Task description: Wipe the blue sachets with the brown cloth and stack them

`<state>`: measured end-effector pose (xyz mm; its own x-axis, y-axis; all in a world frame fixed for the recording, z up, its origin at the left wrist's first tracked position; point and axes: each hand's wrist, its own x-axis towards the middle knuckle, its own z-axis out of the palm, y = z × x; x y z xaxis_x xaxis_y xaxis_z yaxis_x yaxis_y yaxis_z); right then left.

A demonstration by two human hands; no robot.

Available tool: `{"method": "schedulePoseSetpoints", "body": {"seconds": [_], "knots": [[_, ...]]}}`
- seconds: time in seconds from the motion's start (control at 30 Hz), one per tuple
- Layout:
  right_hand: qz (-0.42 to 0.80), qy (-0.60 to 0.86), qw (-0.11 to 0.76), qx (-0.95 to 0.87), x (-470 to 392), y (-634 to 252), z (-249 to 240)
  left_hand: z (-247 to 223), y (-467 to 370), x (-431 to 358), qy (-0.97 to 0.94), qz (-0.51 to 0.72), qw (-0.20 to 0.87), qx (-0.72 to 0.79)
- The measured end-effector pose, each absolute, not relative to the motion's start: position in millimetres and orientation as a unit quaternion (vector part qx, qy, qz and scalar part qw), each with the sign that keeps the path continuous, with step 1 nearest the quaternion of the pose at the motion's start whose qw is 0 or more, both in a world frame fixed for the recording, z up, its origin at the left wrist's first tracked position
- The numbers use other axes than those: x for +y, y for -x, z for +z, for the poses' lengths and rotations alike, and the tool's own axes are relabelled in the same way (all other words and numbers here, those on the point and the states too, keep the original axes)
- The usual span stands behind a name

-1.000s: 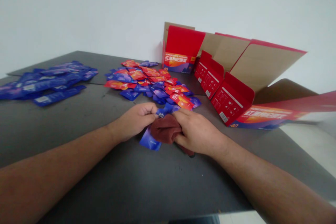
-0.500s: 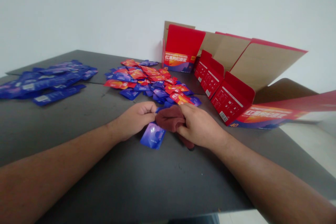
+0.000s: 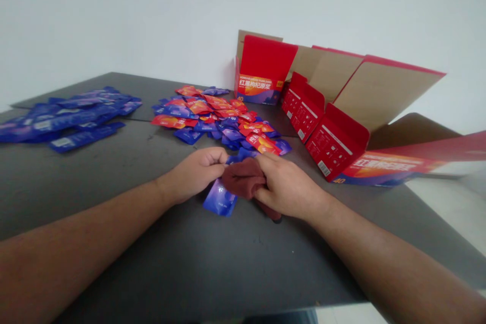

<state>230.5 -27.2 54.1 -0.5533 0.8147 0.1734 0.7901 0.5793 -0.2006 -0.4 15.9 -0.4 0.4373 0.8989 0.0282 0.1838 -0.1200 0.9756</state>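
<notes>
My left hand [image 3: 195, 174] is closed, its thumb and fingers pinching the edge of a blue-purple sachet [image 3: 220, 198]. The sachet sticks out below the fingers, partly under a brown cloth [image 3: 245, 177]. Wrapped round that bunched cloth is my right hand [image 3: 286, 185], which presses it against the sachet. Some of the cloth hangs below the right hand. Just beyond both hands lies a pile of red and blue sachets [image 3: 218, 111].
On the left of the dark table [image 3: 212, 268] is a heap of long blue packets [image 3: 76, 114]. Open red cartons [image 3: 336, 142] stand at the right, with another open carton [image 3: 260, 83] near the wall.
The brown cloth and my right hand's fingers have shifted slightly left and down over the sachet. My left hand stays where it was, still pinching the edge.
</notes>
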Motion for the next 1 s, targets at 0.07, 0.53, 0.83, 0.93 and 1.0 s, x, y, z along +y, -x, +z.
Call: {"method": "schedulePoseSetpoints", "body": {"seconds": [0.07, 0.53, 0.83, 0.93, 1.0], "knots": [[0.045, 0.436, 0.112, -0.892, -28.5, -229.4, 53.6, 0.8, 0.2, 15.5, -0.668, 0.341, 0.525, 0.403], [0.051, 0.495, 0.16, -0.853, -23.4, -232.9, 56.3, 2.8, -0.2, 14.5, -0.667, 0.346, 0.513, 0.415], [0.077, 0.493, 0.155, -0.853, -21.4, -234.8, 60.2, 3.2, 1.2, 12.7, -0.679, 0.333, 0.51, 0.409], [0.079, 0.505, 0.169, -0.843, -21.3, -234.4, 60.0, 3.4, 1.6, 12.5, -0.683, 0.336, 0.505, 0.408], [0.082, 0.505, 0.16, -0.844, -21.8, -234.0, 59.9, 3.4, 1.8, 12.6, -0.689, 0.331, 0.501, 0.406]]}}
